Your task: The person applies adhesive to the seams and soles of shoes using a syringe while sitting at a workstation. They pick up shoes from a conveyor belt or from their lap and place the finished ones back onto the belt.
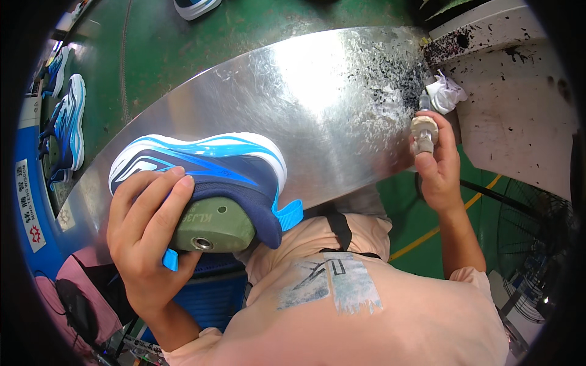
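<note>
My left hand [152, 226] is closed around a running shoe [232, 161] in navy, bright blue and white. The shoe lies on its side, sole facing away from me, with a green shoe last [223, 229] inside its collar. A light blue pull loop [289, 215] sticks out at the heel. On the right, my right hand [441, 165] grips a small tool [423, 128] with a pale round collar and a narrow greyish tip; its exact kind is unclear. The tip is close to a crumpled white cloth [447, 93].
Below the shoe is a shiny curved metal tabletop [329, 110], scuffed and stained at its right end. A stained pale machine wall [513, 104] borders it. More shoes [72, 125] stand at the far left on a blue-sided line [38, 183]. A black fan [528, 244] is at right.
</note>
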A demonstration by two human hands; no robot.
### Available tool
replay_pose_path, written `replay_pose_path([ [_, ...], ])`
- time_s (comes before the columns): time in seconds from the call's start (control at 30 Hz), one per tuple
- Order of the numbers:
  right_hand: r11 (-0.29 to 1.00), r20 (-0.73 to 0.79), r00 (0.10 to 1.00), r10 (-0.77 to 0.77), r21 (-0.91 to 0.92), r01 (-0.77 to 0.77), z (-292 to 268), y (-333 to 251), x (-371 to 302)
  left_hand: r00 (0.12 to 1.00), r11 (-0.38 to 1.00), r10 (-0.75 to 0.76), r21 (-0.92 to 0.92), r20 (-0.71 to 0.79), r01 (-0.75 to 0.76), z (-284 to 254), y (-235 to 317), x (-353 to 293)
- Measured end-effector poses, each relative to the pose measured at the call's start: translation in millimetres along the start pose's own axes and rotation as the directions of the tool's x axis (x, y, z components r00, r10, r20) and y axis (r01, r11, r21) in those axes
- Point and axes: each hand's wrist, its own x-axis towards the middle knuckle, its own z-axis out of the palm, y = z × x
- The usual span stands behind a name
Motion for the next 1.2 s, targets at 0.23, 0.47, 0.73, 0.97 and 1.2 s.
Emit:
replay_pose_path([
  [0.23,1.0,0.028,1.0,0.012,-0.026,-0.011,1,-1,-3,0.996,0.996,-0.007,0.084,-0.084,0.015,6,8,-13],
  [0.47,1.0,0.021,1.0,0.015,0.01,-0.015,6,-4,-1,0.997,0.997,-0.067,0.028,-0.04,0.069,2,8,-12],
  [0.73,0.992,-0.024,0.993,0.118,-0.039,-0.119,4,-1,-4,0.992,0.996,-0.075,0.044,-0.105,0.081,2,5,2],
  [0.97,0.989,0.138,0.99,0.026,-0.149,-0.005,32,-41,-12,0.957,0.996,-0.034,0.064,-0.287,0.055,14,9,-41],
  [1.2,0.789,0.769,0.619,-0.16,0.477,-0.388,130,-154,62,0.881,0.997,0.002,0.069,-0.473,0.034,51,14,-86],
])
